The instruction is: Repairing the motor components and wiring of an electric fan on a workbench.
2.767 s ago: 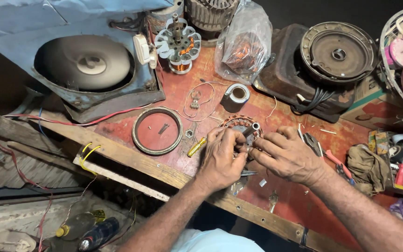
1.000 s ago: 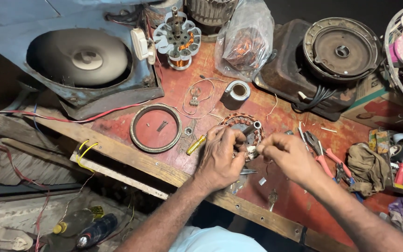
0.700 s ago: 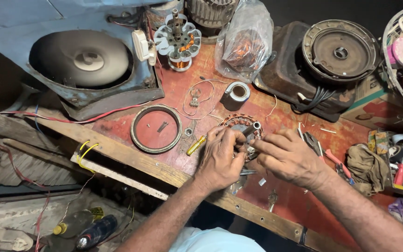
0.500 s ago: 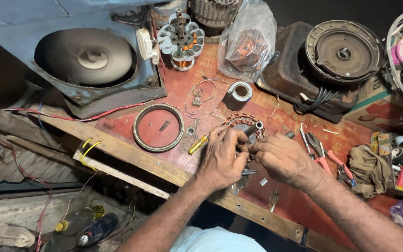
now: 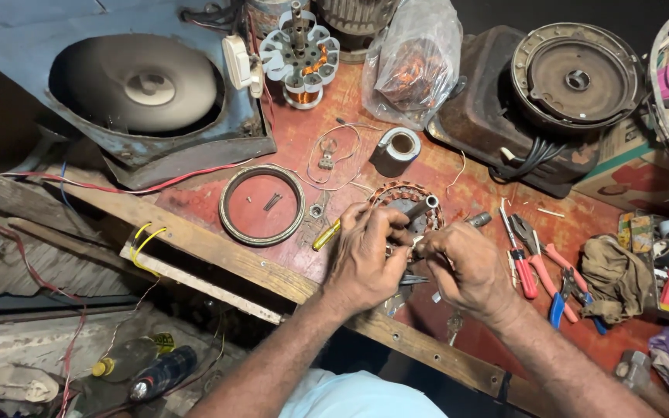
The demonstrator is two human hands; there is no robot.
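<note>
Nearest, the left hand (image 5: 365, 259) and right hand (image 5: 466, 267) meet over a copper-wound stator (image 5: 406, 203) on the red counter (image 5: 474, 186), fingers pinching its windings. Beyond lie a metal ring (image 5: 262, 204), tape roll (image 5: 398, 145) and plastic bag (image 5: 416, 66).

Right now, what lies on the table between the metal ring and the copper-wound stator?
In the head view, a small washer and a yellow-handled tool lie between the metal ring and the stator.

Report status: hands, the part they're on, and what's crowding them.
Left hand and right hand both closed on the round copper-wound motor stator. Yellow-handled screwdriver lies beside the left hand. Red-handled pliers lie right of the right hand.
</note>
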